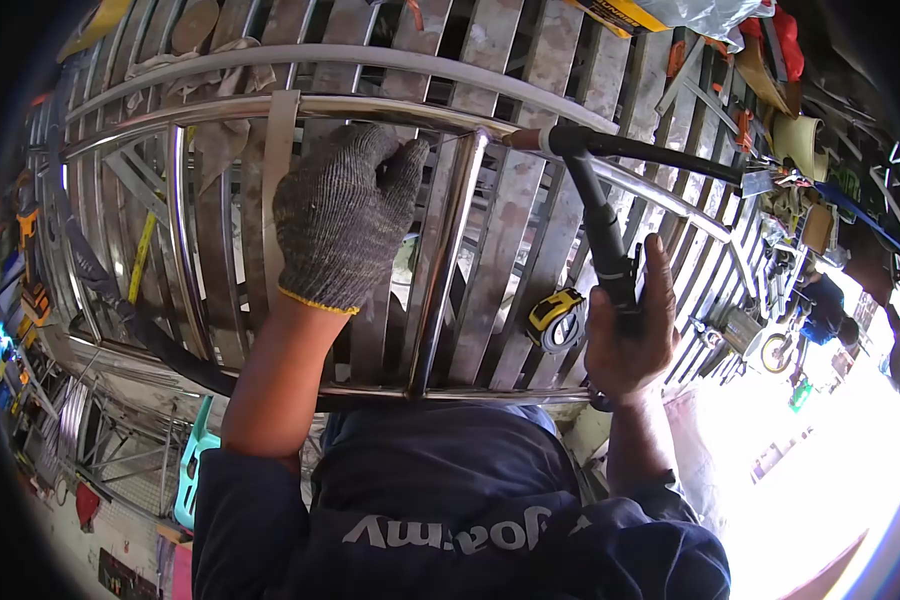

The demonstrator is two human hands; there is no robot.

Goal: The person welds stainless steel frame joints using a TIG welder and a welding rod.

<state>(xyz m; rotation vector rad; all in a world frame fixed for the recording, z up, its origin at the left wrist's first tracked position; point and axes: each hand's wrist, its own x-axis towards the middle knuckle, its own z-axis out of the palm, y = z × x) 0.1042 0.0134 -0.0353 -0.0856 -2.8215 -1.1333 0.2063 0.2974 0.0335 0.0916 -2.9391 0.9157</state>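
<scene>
My left hand [340, 220], in a dark grey knit glove with a yellow cuff, is closed over the polished metal tube frame [445, 270]. Its fingertips pinch what looks like a thin filler rod, mostly hidden, pointing toward a tube joint [482, 135]. My bare right hand [632, 335] grips the black handle of a TIG welding torch [600, 220], thumb raised alongside. The torch's reddish-brown nozzle [526, 140] sits close to that joint; its long black back cap stretches right. No arc shows.
Below the frame is a slatted metal bench [540, 220] with gaps. A yellow-black tape measure [557, 318] lies near my right hand. A flat metal strip [280, 190] crosses the frame. A black hose [170, 350] runs at left, near a turquoise plastic stool [192, 470]. Tools clutter the right.
</scene>
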